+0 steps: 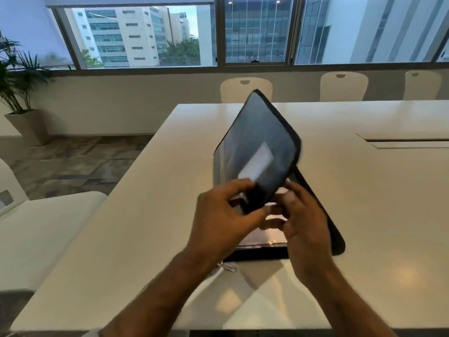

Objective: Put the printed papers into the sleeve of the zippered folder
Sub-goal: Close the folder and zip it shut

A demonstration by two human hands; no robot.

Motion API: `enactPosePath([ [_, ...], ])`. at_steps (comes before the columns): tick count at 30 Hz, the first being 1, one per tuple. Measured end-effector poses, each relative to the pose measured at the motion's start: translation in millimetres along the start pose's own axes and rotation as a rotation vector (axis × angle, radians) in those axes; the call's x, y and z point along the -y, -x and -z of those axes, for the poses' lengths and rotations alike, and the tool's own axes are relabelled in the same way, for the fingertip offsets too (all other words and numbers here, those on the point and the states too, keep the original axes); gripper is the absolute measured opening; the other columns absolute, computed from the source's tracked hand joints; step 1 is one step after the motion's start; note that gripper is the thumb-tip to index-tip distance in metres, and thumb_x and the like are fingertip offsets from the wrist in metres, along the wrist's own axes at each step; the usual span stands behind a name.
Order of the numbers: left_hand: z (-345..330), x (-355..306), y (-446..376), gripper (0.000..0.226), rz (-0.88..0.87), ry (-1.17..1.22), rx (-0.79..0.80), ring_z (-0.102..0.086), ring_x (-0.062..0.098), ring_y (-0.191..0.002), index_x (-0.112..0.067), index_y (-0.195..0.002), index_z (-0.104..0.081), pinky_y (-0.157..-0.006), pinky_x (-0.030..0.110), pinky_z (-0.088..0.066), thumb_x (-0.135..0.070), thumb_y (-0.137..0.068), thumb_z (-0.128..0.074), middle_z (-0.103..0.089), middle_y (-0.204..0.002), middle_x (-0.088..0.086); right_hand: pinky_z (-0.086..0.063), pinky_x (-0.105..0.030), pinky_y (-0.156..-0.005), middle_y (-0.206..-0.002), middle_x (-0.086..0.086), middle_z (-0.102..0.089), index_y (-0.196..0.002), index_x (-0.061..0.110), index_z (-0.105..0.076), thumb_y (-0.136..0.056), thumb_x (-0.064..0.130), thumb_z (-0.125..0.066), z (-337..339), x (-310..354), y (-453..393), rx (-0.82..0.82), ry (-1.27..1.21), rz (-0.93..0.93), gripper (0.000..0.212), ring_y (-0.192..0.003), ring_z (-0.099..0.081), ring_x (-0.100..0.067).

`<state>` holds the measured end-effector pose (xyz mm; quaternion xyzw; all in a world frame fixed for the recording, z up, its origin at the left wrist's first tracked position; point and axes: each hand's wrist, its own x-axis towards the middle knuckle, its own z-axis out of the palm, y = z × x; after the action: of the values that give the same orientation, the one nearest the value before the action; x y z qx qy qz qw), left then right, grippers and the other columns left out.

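A black zippered folder (262,142) lies on the white table (364,190), its upper cover raised and tilted, blurred by motion. The cover carries a pale rectangular label. My left hand (221,222) pinches the cover's near corner between thumb and fingers. My right hand (303,220) is at the same corner, fingers curled against the cover's edge and the inside. A strip of white printed paper (272,240) shows inside the lower half, mostly hidden by my hands. A zip pull with a cord (228,266) hangs at the folder's near edge.
White chairs (245,90) stand along the table's far side, and another chair (36,215) is at my left. A cable slot (408,142) is cut into the table at right. A potted plant (19,93) stands by the windows.
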<state>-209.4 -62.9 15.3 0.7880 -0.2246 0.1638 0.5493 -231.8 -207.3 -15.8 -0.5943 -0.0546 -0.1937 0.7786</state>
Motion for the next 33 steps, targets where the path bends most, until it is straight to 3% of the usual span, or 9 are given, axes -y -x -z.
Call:
enactPosePath([
  [4, -30.1, 7.5, 3.4, 0.034, -0.100, -0.230, 0.119, -0.063, -0.001, -0.095, -0.022, -0.103, -0.075, -0.081, 0.000, -0.042, -0.025, -0.070, -0.082, -0.072, -0.101, -0.012, -0.057, -0.044, -0.072, -0.111, -0.013, -0.066, -0.119, 0.008, -0.053, -0.078, 0.054, -0.066, 17.5, 15.9, -9.1, -0.323, 0.004, -0.014, 0.063, -0.097, -0.068, -0.028],
  [8, -44.7, 18.9, 7.7, 0.040, -0.110, -0.358, 0.340, -0.055, -0.004, -0.106, -0.023, -0.115, -0.070, -0.088, -0.001, -0.035, -0.036, -0.078, -0.076, -0.067, -0.119, -0.011, -0.052, -0.027, -0.063, -0.102, -0.003, -0.061, -0.116, 0.019, -0.047, -0.084, 0.016, -0.071, 47.3, 3.1, -14.6, -0.585, 0.254, -0.142, 0.041, -0.085, -0.064, -0.013],
  [11, -41.4, 28.8, 8.3, 0.039, -0.063, -0.331, 0.443, -0.057, -0.005, -0.103, -0.024, -0.114, -0.070, -0.088, 0.006, -0.045, -0.039, -0.079, -0.076, -0.067, -0.116, -0.013, -0.053, -0.026, -0.061, -0.104, -0.004, -0.061, -0.119, 0.021, -0.049, -0.081, 0.010, -0.073, 69.2, -13.4, -11.0, -0.552, 0.455, -0.171, 0.047, -0.083, -0.063, -0.012],
  [14, -22.6, 40.2, 9.8, 0.031, -0.023, -0.312, 0.439, -0.061, -0.006, -0.098, -0.027, -0.108, -0.073, -0.084, 0.014, -0.050, -0.039, -0.079, -0.074, -0.069, -0.107, -0.017, -0.055, -0.042, -0.083, -0.111, -0.006, -0.064, -0.117, 0.024, -0.059, -0.078, 0.024, -0.076, 86.1, -28.1, -5.3, -0.440, 0.783, -0.200, 0.043, -0.101, -0.059, -0.023],
  [16, -4.2, 48.3, 11.6, 0.025, -0.017, -0.321, 0.410, -0.061, -0.006, -0.096, -0.029, -0.103, -0.074, -0.082, 0.010, -0.048, -0.036, -0.079, -0.075, -0.069, -0.103, -0.020, -0.048, -0.039, -0.088, -0.114, -0.005, -0.062, -0.120, 0.023, -0.061, -0.080, 0.031, -0.074, 90.3, -31.0, -1.5, -0.383, 0.916, -0.232, 0.042, -0.112, -0.048, -0.025],
  [21, 41.3, 71.3, 23.5, 0.026, 0.037, -0.528, 0.356, -0.055, -0.006, -0.098, -0.042, -0.099, -0.065, -0.082, 0.015, -0.044, -0.048, -0.076, -0.074, -0.060, -0.099, -0.028, -0.037, -0.035, -0.085, -0.115, -0.010, -0.056, -0.124, 0.022, -0.058, -0.084, 0.036, -0.069, 85.6, -32.6, 2.7, -0.391, 1.100, -0.214, 0.044, -0.112, -0.036, -0.026],
  [25, 61.5, 80.7, 38.1, 0.035, 0.136, -0.558, 0.495, -0.052, -0.006, -0.102, -0.049, -0.096, -0.056, -0.084, 0.015, -0.046, -0.065, -0.068, -0.070, -0.052, -0.106, -0.032, -0.033, -0.033, -0.078, -0.111, -0.012, -0.057, -0.120, 0.023, -0.060, -0.084, 0.040, -0.067, 83.4, -34.7, 3.5, -0.395, 1.247, -0.189, 0.040, -0.108, -0.039, -0.029],
  [28, 67.1, 84.3, 47.5, 0.040, 0.164, -0.544, 0.561, -0.048, -0.011, -0.107, -0.052, -0.101, -0.053, -0.087, 0.013, -0.047, -0.057, -0.068, -0.076, -0.050, -0.109, -0.034, -0.034, -0.038, -0.080, -0.111, -0.010, -0.052, -0.104, 0.023, -0.064, -0.082, 0.041, -0.069, 82.4, -33.4, 3.7, -0.404, 1.388, -0.165, 0.029, -0.108, -0.039, -0.029],
  [33, 67.5, 92.2, 56.7, 0.025, 0.096, -0.554, 0.440, -0.049, -0.007, -0.103, -0.049, -0.101, -0.061, -0.082, 0.016, -0.047, -0.043, -0.080, -0.073, -0.056, -0.099, -0.032, -0.029, -0.034, -0.080, -0.108, -0.004, -0.051, -0.090, 0.022, -0.061, -0.080, 0.035, -0.072, 70.4, -26.3, 7.3, -0.409, 1.399, -0.058, 0.020, -0.105, -0.041, -0.023],
])
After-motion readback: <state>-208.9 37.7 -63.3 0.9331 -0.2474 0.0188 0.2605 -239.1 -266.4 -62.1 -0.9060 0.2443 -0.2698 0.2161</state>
